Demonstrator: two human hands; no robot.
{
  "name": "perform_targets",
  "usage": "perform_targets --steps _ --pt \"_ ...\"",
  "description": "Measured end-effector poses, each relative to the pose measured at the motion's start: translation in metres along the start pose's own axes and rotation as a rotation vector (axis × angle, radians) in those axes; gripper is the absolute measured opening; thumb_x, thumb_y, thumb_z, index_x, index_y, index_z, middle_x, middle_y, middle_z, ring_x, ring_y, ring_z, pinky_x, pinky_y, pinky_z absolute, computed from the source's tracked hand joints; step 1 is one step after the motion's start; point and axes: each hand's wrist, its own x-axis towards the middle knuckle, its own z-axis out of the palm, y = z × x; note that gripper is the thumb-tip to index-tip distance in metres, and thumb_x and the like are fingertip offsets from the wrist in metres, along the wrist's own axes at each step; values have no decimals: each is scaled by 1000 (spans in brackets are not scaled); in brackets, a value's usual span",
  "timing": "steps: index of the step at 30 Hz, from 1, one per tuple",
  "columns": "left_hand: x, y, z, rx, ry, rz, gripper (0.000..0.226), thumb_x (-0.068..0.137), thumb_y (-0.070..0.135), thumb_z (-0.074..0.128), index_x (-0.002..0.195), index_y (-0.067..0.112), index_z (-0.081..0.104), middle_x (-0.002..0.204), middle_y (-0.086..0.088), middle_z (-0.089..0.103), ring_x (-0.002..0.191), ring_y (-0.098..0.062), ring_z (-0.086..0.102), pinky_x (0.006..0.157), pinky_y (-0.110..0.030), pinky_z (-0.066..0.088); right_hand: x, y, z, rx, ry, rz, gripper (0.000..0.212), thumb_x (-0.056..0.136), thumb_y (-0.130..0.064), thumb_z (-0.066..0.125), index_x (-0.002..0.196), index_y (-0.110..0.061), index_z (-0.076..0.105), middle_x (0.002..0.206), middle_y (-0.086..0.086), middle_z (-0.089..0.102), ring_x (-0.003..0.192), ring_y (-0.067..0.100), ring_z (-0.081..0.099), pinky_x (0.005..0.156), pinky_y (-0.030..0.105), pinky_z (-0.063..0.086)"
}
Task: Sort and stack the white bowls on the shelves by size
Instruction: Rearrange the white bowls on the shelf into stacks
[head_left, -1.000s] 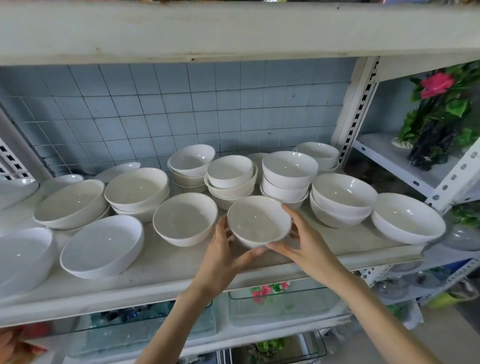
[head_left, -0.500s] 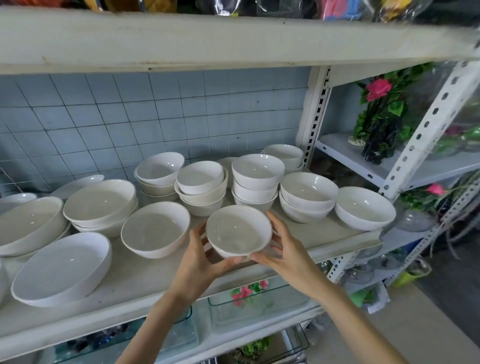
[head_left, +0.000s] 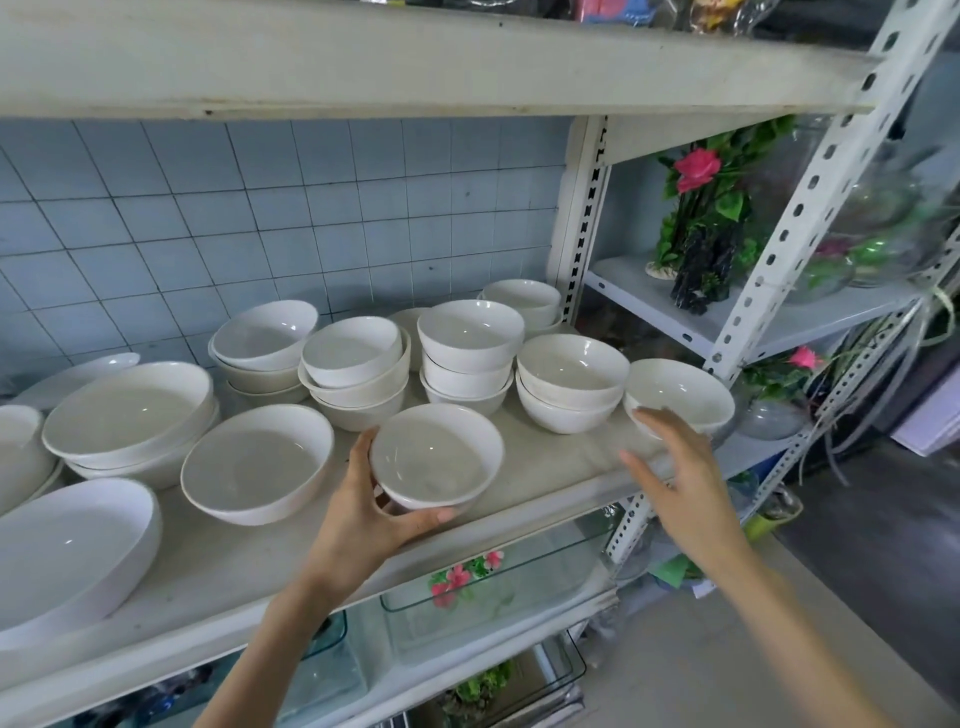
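**Q.** Which relation governs the coming move?
**A.** The single bowl (head_left: 680, 395) lies just beyond the fingertips of the right hand (head_left: 670, 467), ahead of them and slightly to their right, at the right end of the shelf (head_left: 545, 467). It is round and sits mouth-up, so it has no long axis, and the rim can be approached from any side.

**Q.** Which hand is nearer?
**A.** The right. Its fingers (head_left: 660, 426) are spread and nearly straight, palm down, gripping nothing. The foremost tip meets or nearly meets the bowl's near wall; contact cannot be confirmed.

**Q.** And the left hand (head_left: 363, 512)?
**A.** Occupied. With the thumb curled under the near side and the fingers behind the left wall, it clasps the held bowl (head_left: 436, 457) mouth-up at the shelf's front edge. Whether the base rests on the shelf is unclear.

**Q.** Likely step?
**A.** Judging by size, pairing these two similar bowls. A two-bowl stack (head_left: 571, 384) lies to the left of the right fingers.
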Motion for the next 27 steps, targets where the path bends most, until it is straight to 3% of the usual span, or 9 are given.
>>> perform_targets --steps 2,7,9,12,16,19,23,27 --pt "0 1 0 -1 6 -3 89 58 -3 84 127 25 34 113 20 52 94 23 54 74 0 44 8 18 -6 -169 11 35 50 86 -36 55 132 -16 48 135 5 49 131 27 37 106 59 29" --pt "-2 8 -1 6 -3 -4 92 51 16 85 127 27 33 113 18 52 91 21 56 71 -1 44 23 42 -7 -365 16 122 39 89 -21 62 126 -12 52 131 12 54 127 31 45 110 63 10" --pt "-3 11 -1 3 -4 -10 94 47 24 83 126 28 33 112 18 52 89 21 56 70 -1 44 29 42 -8 -415 41 119 29 87 -15 64 116 -9 60 117 14 63 114 33 55 109 61 16" --pt "-3 11 -2 2 -2 -19 96 46 27 85 127 27 34 112 19 53 89 20 57 71 -2 46 36 40 -12 -415 71 109 15 84 -6 67 99 -3 67 89 19 69 88 38 60 90 49 40" --pt "-2 9 -2 24 3 -4 85 57 4 85 119 35 37 110 19 53 88 20 58 69 -2 46 38 46 -17 -372 85 145 19 83 0 64 101 -6 68 93 21 65 92 41 54 71 42 47" --pt "-3 10 -1 30 -4 4 83 58 5 85 116 39 36 108 17 55 87 20 58 67 -1 45 39 47 -22 -295 135 175 20 86 -1 61 105 -4 66 99 23 63 95 39 56 75 37 45" --pt "-4 13 -2 19 -14 -4 85 48 32 94 110 47 38 109 16 56 88 19 58 67 -2 45 37 38 -31 -150 234 178 21 88 1 59 108 4 63 109 21 63 103 33 55 82 24 36" --pt "-4 12 -2 45 -15 8 79 60 5 86 107 47 38 107 15 57 87 19 59 66 -2 45 31 27 -41 -54 274 155 20 89 2 57 108 6 62 107 19 55 96 24 50 75 1 30"
